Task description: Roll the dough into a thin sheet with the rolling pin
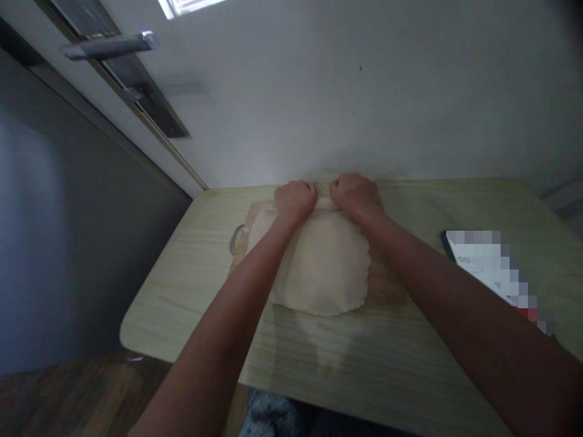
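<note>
A wide, thin sheet of pale dough with a wavy edge lies over a wooden cutting board, its near edge hanging past the board's front. At the far end of the sheet, a light rolling pin lies crosswise. My left hand is closed around its left part, and my right hand is closed around its right part. Only a short stretch of the pin shows between the two fists. My forearms hide parts of the dough and the board.
The board has a metal ring handle at its left. A phone-like or booklet-like item, partly blurred out, lies on the light wooden table at the right. Behind the table stands a white door with a metal lever handle.
</note>
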Tool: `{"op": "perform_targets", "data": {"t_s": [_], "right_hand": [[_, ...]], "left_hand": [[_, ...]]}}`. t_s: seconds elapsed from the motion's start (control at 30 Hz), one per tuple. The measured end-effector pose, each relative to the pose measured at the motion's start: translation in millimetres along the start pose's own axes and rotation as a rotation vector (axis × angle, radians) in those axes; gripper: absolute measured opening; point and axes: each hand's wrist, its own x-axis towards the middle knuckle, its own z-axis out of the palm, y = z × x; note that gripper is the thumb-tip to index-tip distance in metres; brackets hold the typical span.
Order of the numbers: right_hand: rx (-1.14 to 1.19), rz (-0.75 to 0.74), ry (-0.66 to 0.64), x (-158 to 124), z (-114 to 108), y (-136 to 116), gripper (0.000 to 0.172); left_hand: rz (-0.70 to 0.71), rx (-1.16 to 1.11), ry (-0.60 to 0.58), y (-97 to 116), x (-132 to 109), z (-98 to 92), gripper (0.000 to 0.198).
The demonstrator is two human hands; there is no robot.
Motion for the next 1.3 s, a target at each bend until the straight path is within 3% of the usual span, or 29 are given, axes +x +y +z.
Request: {"op": "perform_targets", "data": {"t_s": [0.67,1.3], "right_hand": [[-0.149,-0.179,0.141,-47,1,5,0.043],[-0.157,-0.117,0.079,-35,-5,-1,0.043]], "left_hand": [[0.119,0.0,0.194,-3,-44,0.7,0.04],[0.101,-0.016,0.159,-2,-32,0.6,0.044]]}}
